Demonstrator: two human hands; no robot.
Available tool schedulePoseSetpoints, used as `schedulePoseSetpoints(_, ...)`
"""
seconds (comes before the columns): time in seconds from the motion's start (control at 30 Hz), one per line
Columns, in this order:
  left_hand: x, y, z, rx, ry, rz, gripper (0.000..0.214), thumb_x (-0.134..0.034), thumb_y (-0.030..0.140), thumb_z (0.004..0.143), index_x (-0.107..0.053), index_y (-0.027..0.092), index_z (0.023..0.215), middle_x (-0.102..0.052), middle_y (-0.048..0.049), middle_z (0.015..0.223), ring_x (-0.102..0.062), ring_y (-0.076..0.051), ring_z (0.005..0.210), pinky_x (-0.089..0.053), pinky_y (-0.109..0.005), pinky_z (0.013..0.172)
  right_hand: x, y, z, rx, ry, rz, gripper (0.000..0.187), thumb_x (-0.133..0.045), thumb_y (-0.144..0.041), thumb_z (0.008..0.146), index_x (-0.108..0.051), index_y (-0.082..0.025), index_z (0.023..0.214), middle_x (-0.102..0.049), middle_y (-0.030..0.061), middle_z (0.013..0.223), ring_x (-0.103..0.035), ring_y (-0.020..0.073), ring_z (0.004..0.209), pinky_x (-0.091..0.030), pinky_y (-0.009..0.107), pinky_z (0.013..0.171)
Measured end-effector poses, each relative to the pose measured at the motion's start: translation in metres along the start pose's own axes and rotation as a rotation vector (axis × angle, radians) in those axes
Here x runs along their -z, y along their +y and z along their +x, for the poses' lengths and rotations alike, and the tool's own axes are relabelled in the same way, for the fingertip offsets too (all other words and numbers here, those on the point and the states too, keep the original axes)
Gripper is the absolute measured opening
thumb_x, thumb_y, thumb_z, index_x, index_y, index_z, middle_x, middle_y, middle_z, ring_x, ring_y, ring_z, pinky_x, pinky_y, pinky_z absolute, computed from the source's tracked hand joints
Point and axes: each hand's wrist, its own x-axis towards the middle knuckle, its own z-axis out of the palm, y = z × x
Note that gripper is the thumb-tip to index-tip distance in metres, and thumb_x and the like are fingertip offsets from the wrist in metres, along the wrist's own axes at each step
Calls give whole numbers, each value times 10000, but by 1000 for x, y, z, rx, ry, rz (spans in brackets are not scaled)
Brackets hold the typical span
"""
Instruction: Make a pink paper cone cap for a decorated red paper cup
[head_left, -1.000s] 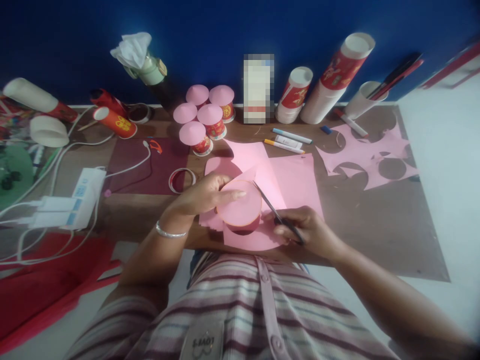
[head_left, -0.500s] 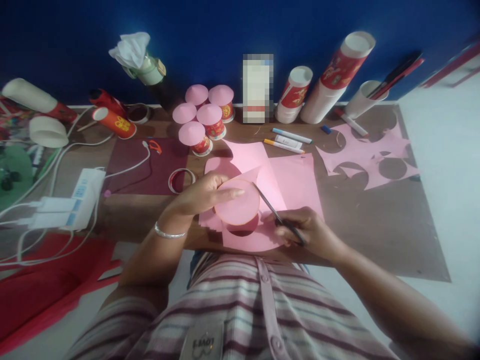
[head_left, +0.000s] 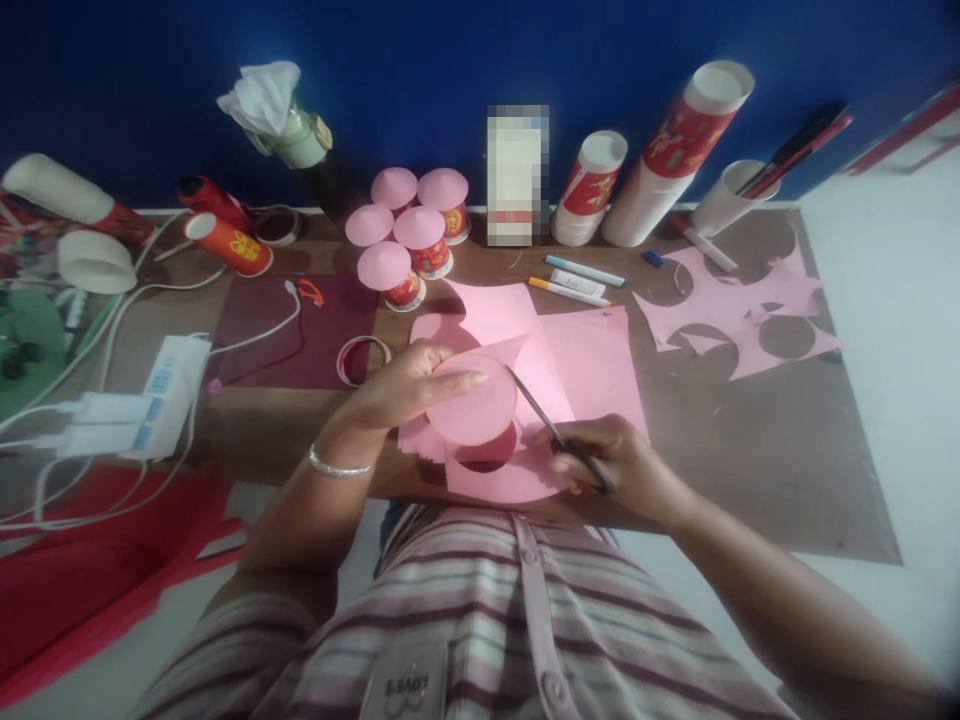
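My left hand [head_left: 401,385] is closed on a pink paper disc [head_left: 474,404], thumb on top and fingers under it, lifted just over the table's near edge. My right hand [head_left: 611,462] grips a pair of dark scissors [head_left: 551,430] whose blades point up-left and meet the disc's right edge. Beneath lies pink paper [head_left: 540,400] with a round hole cut out of it [head_left: 484,460]. A silver bangle is on my left wrist.
Several red cups capped with pink discs [head_left: 409,235] stand at the back, next to stacks of paper cups [head_left: 660,160]. Markers [head_left: 574,280], a tape roll [head_left: 364,358], pink offcuts with round holes [head_left: 739,310], a power strip with cables [head_left: 150,400] and red paper [head_left: 90,570] lie around.
My left hand has lifted the disc slightly up and to the left, showing more of the round hole below. The scissors and my right hand have stayed nearly still.
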Motion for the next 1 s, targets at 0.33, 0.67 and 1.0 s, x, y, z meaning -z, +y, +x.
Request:
schedulePoseSetpoints(0.33,-2,4,0,-26,-10,-11,461,-708,512,850,-532,149,626,-416,42,577,-368,-64,529,-244,-204,466,0,1,0,-15,3,16,455,-730,-474,873,-773,-86,1106,-511,-6,600,-439,92,544,-398,237,486)
schedulePoseSetpoints(0.67,-3,12,-1,-47,-31,60,465,-688,500,860,-522,151,602,-420,39,568,-363,-63,523,-234,-203,447,-3,-1,3,-18,29,1,422,-768,-450,833,-793,-102,1072,-521,-10,601,-427,92,557,-402,231,486)
schedulePoseSetpoints(1.0,-5,12,-1,-49,-28,35,465,-694,491,849,-489,159,596,-438,38,563,-384,-64,518,-249,-201,446,-2,-2,3,22,11,-33,422,-717,-486,879,-788,-97,1028,-487,-18,582,-397,89,542,-360,241,476)
